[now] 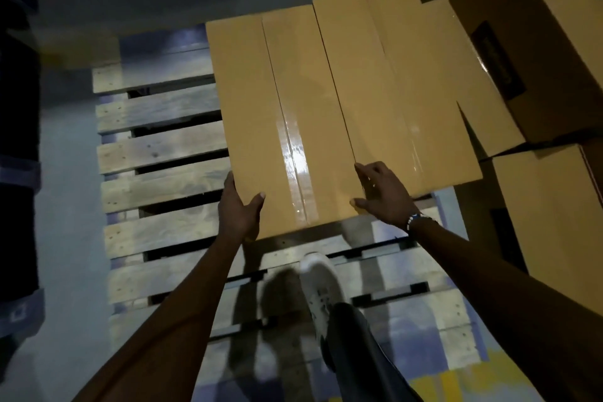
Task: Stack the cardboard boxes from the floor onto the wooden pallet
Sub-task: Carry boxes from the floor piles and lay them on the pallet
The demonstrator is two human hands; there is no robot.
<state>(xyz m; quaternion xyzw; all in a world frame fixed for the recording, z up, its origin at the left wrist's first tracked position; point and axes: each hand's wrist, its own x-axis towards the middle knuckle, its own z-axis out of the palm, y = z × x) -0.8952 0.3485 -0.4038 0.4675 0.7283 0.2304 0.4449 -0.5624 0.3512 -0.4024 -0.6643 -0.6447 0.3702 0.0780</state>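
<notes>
1. Near box (287, 114) lies flat on wooden pallet (156, 147), right-centre of deck; long axis runs away from person, taped seam along it; touching second box (391, 85) on its right, both tops abt level.
2. L hand (239, 206) grips near-left corner; thumb over top face, fingers down the left side; R hand (381, 192) rests on top at the seam btw the two boxes, fingers spread, not curled round anything.
3. Hands apart, one per near corner; box straight ahead of both; neither hand clearly nearer.
4. Judgement: box looks set down, hands squaring it up vs neighbour; next push likely forward along the long axis or sideways to the right.
5. White shoe (321, 287) on pallet slats just behind box; more cartons (538, 59) stacked to the right, off pallet.
</notes>
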